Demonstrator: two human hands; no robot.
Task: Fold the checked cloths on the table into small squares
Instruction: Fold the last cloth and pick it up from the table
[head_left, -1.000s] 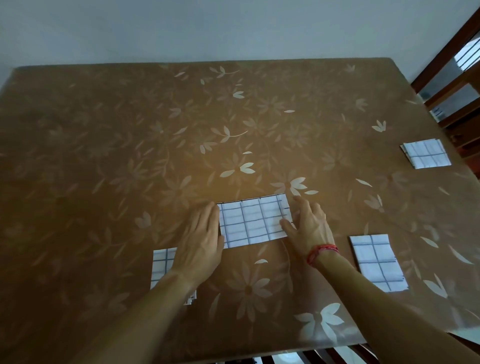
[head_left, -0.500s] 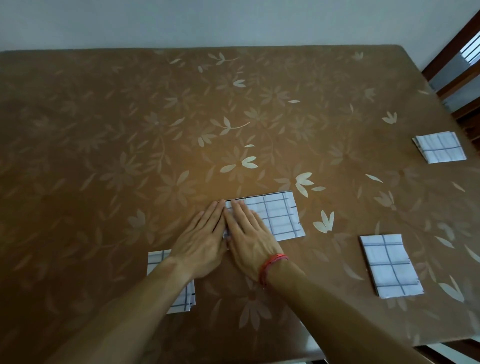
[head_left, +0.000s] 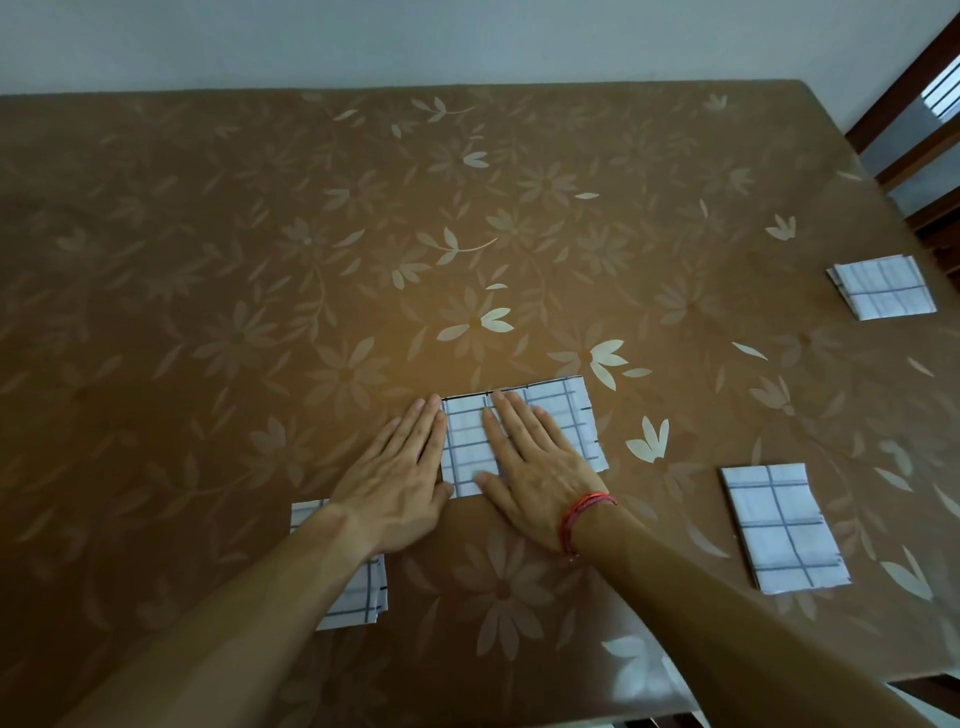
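White checked cloth (head_left: 576, 421) under flat, released right grip (head_left: 540, 478), left grip (head_left: 400, 478) flat beside its edge

You're in a home dining room, bench (head_left: 208, 249) topped in glossy brown flower print, dark wooden chair (head_left: 904, 89) at its far right corner, plain pale wall (head_left: 415, 41) behind.

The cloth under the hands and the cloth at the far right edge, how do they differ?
The cloth under the hands is a wide rectangle; the far right cloth is nearer a small square. The right hand lies flat on the cloth under the hands; the far right cloth lies untouched. Both are white with dark checks.
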